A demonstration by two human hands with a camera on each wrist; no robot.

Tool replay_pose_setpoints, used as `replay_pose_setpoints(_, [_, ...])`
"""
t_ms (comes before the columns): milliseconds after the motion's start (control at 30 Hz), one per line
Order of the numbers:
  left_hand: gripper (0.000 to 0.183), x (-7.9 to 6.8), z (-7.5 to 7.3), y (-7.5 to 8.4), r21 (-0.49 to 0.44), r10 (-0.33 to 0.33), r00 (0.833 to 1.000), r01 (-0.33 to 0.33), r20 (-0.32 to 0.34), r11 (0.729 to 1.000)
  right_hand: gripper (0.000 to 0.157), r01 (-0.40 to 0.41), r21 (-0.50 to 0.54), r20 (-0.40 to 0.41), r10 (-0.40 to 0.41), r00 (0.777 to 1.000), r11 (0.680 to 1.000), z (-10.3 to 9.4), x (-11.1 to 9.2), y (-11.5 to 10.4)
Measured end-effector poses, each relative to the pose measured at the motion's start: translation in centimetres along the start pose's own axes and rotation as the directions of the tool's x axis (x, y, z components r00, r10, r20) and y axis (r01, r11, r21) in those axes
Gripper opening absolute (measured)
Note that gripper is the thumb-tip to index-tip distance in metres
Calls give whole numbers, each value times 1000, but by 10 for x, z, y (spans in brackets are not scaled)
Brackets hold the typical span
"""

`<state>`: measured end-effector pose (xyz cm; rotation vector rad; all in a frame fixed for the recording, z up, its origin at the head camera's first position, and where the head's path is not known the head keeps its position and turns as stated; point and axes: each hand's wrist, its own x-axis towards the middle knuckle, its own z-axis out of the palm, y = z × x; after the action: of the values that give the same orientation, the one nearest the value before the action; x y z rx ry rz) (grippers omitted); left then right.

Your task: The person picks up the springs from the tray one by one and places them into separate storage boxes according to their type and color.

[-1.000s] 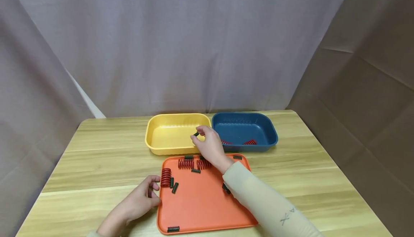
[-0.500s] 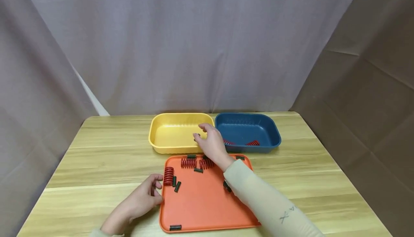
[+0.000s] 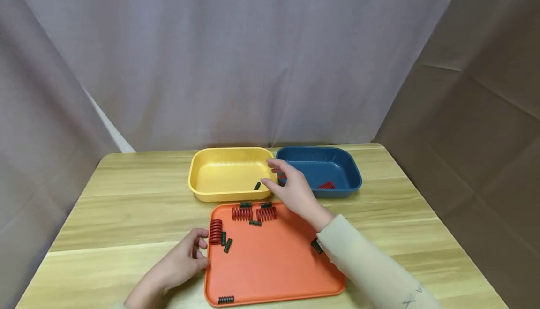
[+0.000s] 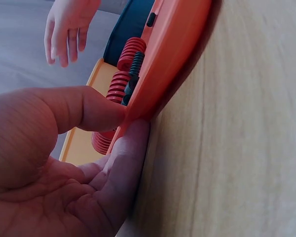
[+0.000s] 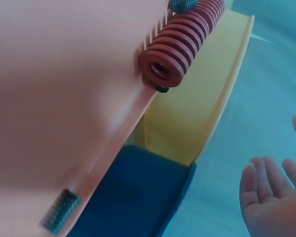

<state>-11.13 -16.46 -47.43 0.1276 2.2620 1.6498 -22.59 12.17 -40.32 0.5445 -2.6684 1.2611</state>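
My left hand [image 3: 181, 258] pinches the left rim of the orange tray [image 3: 270, 267]; in the left wrist view its thumb is on the rim with a finger beneath. My right hand [image 3: 297, 195] is raised over the adjoining sides of the yellow bin [image 3: 223, 197] and blue bin [image 3: 353, 192], fingers spread, holding nothing. One small dark green spring [image 3: 257, 185] is in the yellow bin. Red springs lie in the blue bin, one [image 3: 326, 185] plainly visible. The tray bears large red springs [image 3: 242, 213] and several small dark green springs [image 3: 228, 245].
Both bins stand side by side behind the tray on a wooden table [image 3: 126, 206]. A grey curtain [image 3: 236, 65] hangs behind, and a brown cloth [image 3: 476, 135] hangs at the right. My right sleeve [image 3: 367, 257] crosses the tray's right side.
My right hand has let go of a small dark green spring, which now lies in the yellow bin, and has moved right toward the blue bin. My left hand stays at the tray's rim.
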Motion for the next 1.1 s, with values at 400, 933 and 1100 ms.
replay_pose_setpoints(400, [60,-1,-1,0,3,-5,1000,5,-1,1000,51,143,-43,11,-143,990,989,-19,-24,-1])
replay_pose_setpoints(933, [58,-1,0,-2,11,-6,1000,6,3,1000,48,102,-79,69,-97,993,992,-55,-58,48])
replay_pose_setpoints(1100, [60,0,-1,-2,7,-3,1000,3,2,1000,46,63,-127,81,-53,995,990,-64,-65,63])
